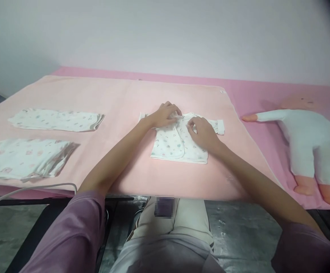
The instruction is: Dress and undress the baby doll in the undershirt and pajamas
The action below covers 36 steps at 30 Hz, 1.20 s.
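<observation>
A: Where's the shirt from where you stand?

B: Straight ahead of you. Small white printed shirt (169, 146), lying flat on the peach sheet (125, 151), hem toward you, front flap lapped over with a curved edge. The sleeve by your right hand sticks out sideways, cuff showing; the other is partly hidden behind your left wrist.

A: Your hands?

B: Both over it. Your left hand (166, 113) is at the upper chest near the neckline, palm down, fingers bent. Your right hand (203, 132) is on the other half of the chest, fingers curled, thumb near the index.

A: Grip?

B: You're partly closed on both sides. Can't tell if you have fabric pinched in either one; fingertips too small to read.

A: Rest of your bench?

B: To your left, two folded printed cloths: narrow one (57, 119) farther off, wider one (25, 157) near the edge, apart. White cable (39, 186) by that edge. To your right, a doll (309, 132) in white on the pink cover (255, 98), one arm out toward the peach sheet.
</observation>
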{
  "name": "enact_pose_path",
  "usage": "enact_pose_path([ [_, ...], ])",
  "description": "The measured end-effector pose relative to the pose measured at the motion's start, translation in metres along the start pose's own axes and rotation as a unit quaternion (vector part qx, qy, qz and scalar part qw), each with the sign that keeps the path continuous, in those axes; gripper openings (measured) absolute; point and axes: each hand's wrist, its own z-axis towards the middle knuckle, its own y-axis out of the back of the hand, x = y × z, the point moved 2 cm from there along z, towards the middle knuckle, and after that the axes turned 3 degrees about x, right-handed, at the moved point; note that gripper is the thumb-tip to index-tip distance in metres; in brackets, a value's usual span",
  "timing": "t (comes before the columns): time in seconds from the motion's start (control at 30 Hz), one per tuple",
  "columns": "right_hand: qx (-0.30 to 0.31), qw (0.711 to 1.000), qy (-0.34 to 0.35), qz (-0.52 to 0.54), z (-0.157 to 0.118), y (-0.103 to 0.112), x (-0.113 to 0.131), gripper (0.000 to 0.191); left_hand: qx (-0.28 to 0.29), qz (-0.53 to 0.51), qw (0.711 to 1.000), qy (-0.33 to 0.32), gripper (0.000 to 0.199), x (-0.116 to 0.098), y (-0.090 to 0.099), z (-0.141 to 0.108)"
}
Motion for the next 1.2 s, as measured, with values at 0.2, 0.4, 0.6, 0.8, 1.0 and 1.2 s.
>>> enact_pose_path([
  [0.2, 0.065, 0.993, 0.087, 0.042, -0.002, -0.015, -0.013, 0.007, 0.066, 0.053, 0.996, -0.015, 0.022, -0.009, -0.001, 0.004],
  [0.4, 0.137, 0.982, 0.106, 0.079, -0.020, -0.015, 0.011, 0.037, 0.061, 0.005, 0.998, 0.002, 0.018, -0.006, 0.001, 0.003],
  [0.6, 0.162, 0.974, 0.077, 0.140, -0.027, -0.020, 0.025, 0.041, -0.017, -0.033, 0.998, 0.053, 0.024, -0.007, -0.021, 0.003],
  [0.8, 0.233, 0.952, 0.073, 0.186, -0.024, -0.008, 0.023, 0.037, -0.072, 0.089, 0.993, 0.043, 0.027, -0.017, -0.033, 0.002],
  [1.0, 0.053, 0.997, -0.035, 0.045, -0.017, 0.048, -0.035, 0.026, -0.116, 0.165, 0.956, 0.211, 0.044, 0.007, 0.016, -0.037],
  [1.2, -0.018, 0.974, -0.214, -0.064, -0.022, 0.073, -0.133, 0.045, -0.042, 0.038, 0.897, 0.439, 0.051, 0.061, 0.056, -0.095],
])
